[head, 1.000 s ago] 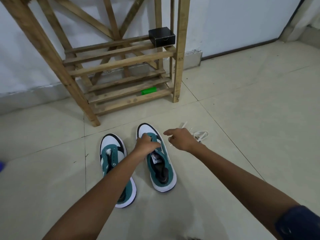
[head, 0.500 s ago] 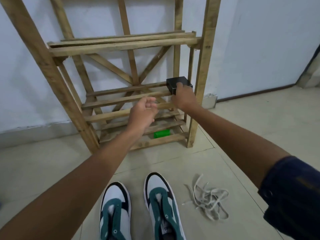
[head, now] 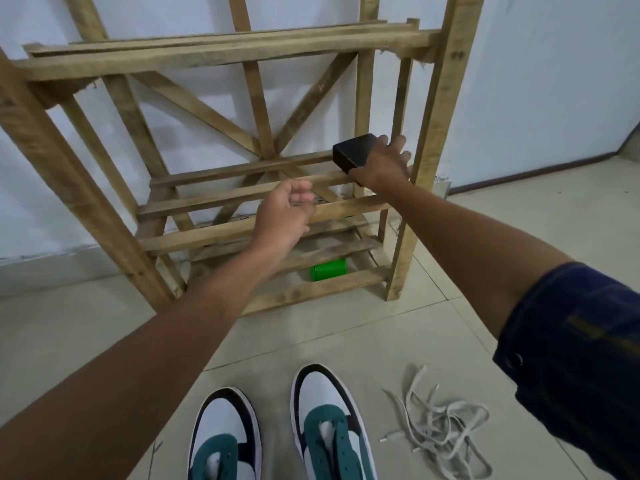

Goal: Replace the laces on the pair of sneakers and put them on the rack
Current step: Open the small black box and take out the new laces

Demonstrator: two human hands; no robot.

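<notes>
While both arms reach forward toward the wooden rack, my right hand lies over the near right end of a small black box on the rack's middle shelf, fingers spread across its top and thumb under its lower front edge, so that the box is held between them. My left hand hangs in the air in front of the middle shelf slats, fingers loosely curled toward the palm and holding nothing; it touches neither the rack nor the box. On the bottom shelf a green cylinder lies on its side. Two sneakers, white and teal with black trim, stand side by side on the tiled floor at the lower edge of the view, toes pointing to the rack, well apart from it; their eyelets carry no laces. Just to the right of the right-hand sneaker, a loose tangle of pale laces lies on the floor, not touching either shoe. A dark blue sleeve covers my right upper arm.
</notes>
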